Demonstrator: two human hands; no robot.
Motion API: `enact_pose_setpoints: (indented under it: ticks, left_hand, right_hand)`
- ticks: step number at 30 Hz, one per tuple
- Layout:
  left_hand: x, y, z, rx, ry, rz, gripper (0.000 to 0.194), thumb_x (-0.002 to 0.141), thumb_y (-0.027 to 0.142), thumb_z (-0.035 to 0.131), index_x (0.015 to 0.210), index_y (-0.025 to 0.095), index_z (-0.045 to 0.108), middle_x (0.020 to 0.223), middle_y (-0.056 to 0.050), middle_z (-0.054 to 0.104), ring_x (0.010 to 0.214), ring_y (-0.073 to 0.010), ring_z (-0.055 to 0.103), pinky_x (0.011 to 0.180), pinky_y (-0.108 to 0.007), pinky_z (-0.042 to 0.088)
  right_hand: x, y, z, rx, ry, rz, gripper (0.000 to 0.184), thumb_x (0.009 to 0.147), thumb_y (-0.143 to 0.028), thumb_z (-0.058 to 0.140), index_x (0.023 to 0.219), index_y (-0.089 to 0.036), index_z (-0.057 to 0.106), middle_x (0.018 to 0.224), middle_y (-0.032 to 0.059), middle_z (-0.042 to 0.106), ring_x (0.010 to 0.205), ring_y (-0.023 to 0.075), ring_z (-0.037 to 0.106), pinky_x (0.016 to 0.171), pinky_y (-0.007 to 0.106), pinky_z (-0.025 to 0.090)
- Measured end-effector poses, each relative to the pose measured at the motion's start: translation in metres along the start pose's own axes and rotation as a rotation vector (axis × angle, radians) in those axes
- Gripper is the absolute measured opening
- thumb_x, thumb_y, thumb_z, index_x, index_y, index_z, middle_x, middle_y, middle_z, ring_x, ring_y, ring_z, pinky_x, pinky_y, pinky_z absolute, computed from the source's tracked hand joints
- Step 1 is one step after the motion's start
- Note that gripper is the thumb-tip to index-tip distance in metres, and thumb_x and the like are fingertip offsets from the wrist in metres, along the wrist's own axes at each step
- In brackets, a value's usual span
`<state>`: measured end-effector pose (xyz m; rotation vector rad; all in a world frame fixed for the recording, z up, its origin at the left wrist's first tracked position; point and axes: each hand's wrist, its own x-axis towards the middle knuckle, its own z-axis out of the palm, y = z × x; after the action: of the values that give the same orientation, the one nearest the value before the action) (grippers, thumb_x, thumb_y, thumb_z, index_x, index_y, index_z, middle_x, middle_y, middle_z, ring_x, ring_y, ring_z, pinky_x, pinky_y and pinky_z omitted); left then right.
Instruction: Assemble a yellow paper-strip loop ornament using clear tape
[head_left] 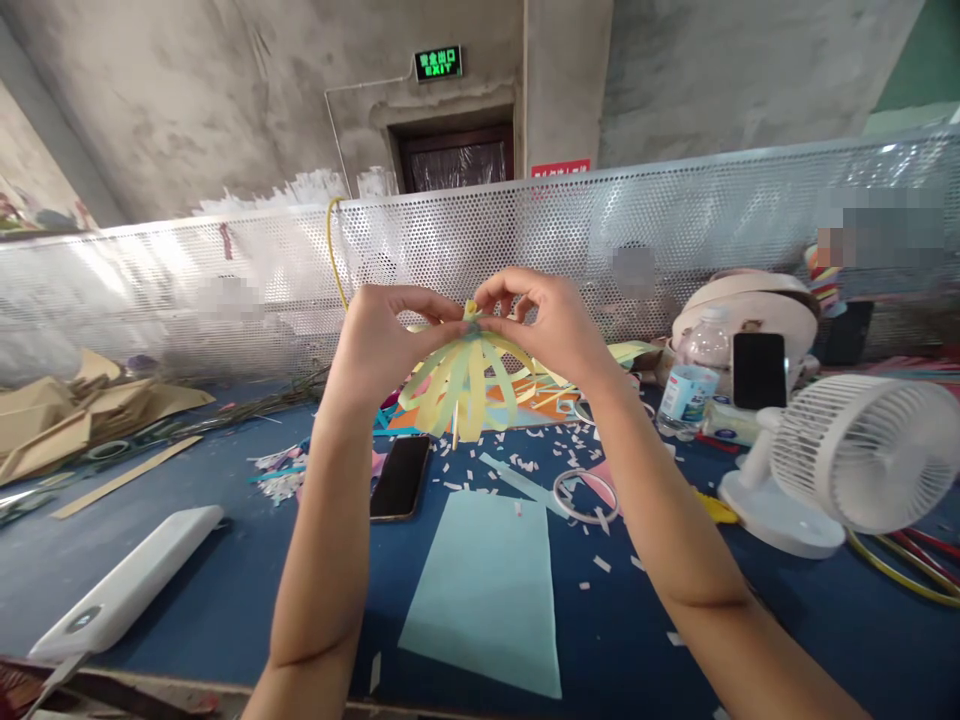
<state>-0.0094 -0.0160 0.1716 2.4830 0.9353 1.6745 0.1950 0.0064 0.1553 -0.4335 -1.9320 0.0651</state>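
Note:
Raised above the table, a paper lantern of yellow and pale green strips hangs between my hands, its strips curving down around a thin stick. My left hand pinches the gathered top from the left, thumb and fingers close together. From the other side my right hand pinches the same top, fingers bent over it. A small yellow tip pokes up between the fingertips. Below lies a light blue paper sheet on the blue table.
A black phone lies left of the sheet, a tape roll to its right. Paper scraps are scattered around. A white fan and water bottle stand right; a white power bank and cardboard lie left. A perforated metal screen borders the back.

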Motion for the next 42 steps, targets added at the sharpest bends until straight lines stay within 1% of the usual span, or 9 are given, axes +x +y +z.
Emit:
enact_pose_setpoints:
  ticks: [3,7,12,17,21,28,34,37,42]
  left_hand:
    - [0.0006,-0.0011,0.0011,-0.029,0.022,0.044,0.009,0.071,0.025,0.083,0.078,0.024,0.076,0.069,0.001,0.072,0.065,-0.0170,0.063,0.059,-0.030,0.048]
    - [-0.0004,-0.0012,-0.0005,-0.035,0.017,0.062,0.008,0.072,0.029,0.082,0.074,0.024,0.075,0.069,0.001,0.072,0.064,-0.0165,0.062,0.057,-0.029,0.047]
    - [-0.0039,-0.0006,-0.0014,-0.016,0.031,0.032,0.007,0.074,0.030,0.081,0.076,0.024,0.077,0.071,0.001,0.073,0.065,-0.0190,0.063,0.062,-0.033,0.048]
    - [-0.0053,0.0001,0.0005,-0.022,0.046,0.076,0.004,0.077,0.027,0.079,0.079,0.025,0.078,0.074,0.000,0.073,0.069,-0.0211,0.063,0.066,-0.035,0.047]
    - [-0.0031,-0.0011,0.0022,-0.008,0.062,0.043,0.006,0.076,0.029,0.079,0.074,0.024,0.076,0.070,0.000,0.072,0.066,-0.0189,0.063,0.063,-0.033,0.048]
    - [-0.0004,0.0045,0.0045,0.113,0.047,-0.124,0.004,0.076,0.026,0.073,0.073,0.024,0.073,0.076,0.001,0.073,0.074,-0.0161,0.067,0.067,-0.027,0.051]
    - [0.0016,0.0031,0.0033,0.113,0.067,-0.108,0.004,0.077,0.025,0.071,0.074,0.023,0.073,0.075,0.000,0.072,0.073,-0.0161,0.067,0.065,-0.027,0.052]
    - [0.0020,0.0011,0.0009,0.109,0.087,-0.113,0.004,0.076,0.025,0.072,0.074,0.022,0.073,0.076,0.000,0.073,0.074,-0.0160,0.067,0.064,-0.026,0.052]
    - [0.0022,-0.0012,0.0000,0.065,0.060,-0.088,0.005,0.077,0.024,0.072,0.076,0.020,0.073,0.079,-0.001,0.074,0.077,-0.0161,0.068,0.068,-0.026,0.053]
  right_hand:
    - [-0.0002,-0.0005,0.0002,-0.003,-0.001,0.003,0.010,0.087,-0.030,0.069,0.091,-0.021,0.068,0.092,0.0009,0.069,0.078,0.0137,0.057,0.067,0.029,0.041]
    - [-0.0003,-0.0019,0.0009,-0.002,0.007,0.009,0.008,0.087,-0.027,0.069,0.091,-0.021,0.068,0.093,0.0007,0.069,0.080,0.0139,0.059,0.070,0.030,0.042]
    - [0.0002,-0.0028,0.0028,-0.004,0.029,0.010,0.007,0.085,-0.026,0.071,0.089,-0.021,0.067,0.093,0.0002,0.070,0.079,0.0138,0.059,0.071,0.030,0.042]
    - [0.0004,-0.0022,0.0044,-0.012,0.048,0.020,0.008,0.086,-0.029,0.070,0.088,-0.022,0.066,0.092,0.0001,0.069,0.078,0.0140,0.057,0.071,0.031,0.040]
    - [0.0003,-0.0020,0.0065,-0.042,0.047,0.018,0.008,0.085,-0.027,0.070,0.088,-0.021,0.066,0.091,0.0002,0.068,0.078,0.0143,0.057,0.071,0.031,0.040]
    - [0.0006,-0.0021,0.0099,-0.083,0.057,0.025,0.008,0.085,-0.023,0.071,0.089,-0.022,0.065,0.091,-0.0006,0.069,0.082,0.0146,0.059,0.072,0.030,0.041]
    - [0.0002,-0.0007,0.0073,-0.064,0.060,0.082,0.011,0.086,-0.028,0.071,0.094,-0.024,0.066,0.089,-0.0007,0.069,0.082,0.0150,0.061,0.070,0.030,0.040]
    - [-0.0003,0.0018,0.0053,-0.038,0.067,0.095,0.008,0.087,-0.029,0.070,0.091,-0.022,0.069,0.087,0.0003,0.070,0.078,0.0146,0.059,0.068,0.030,0.040]
    - [-0.0001,0.0011,0.0040,-0.084,0.045,0.064,0.004,0.087,-0.023,0.070,0.088,-0.024,0.074,0.087,-0.0005,0.068,0.074,0.0134,0.055,0.068,0.030,0.039]
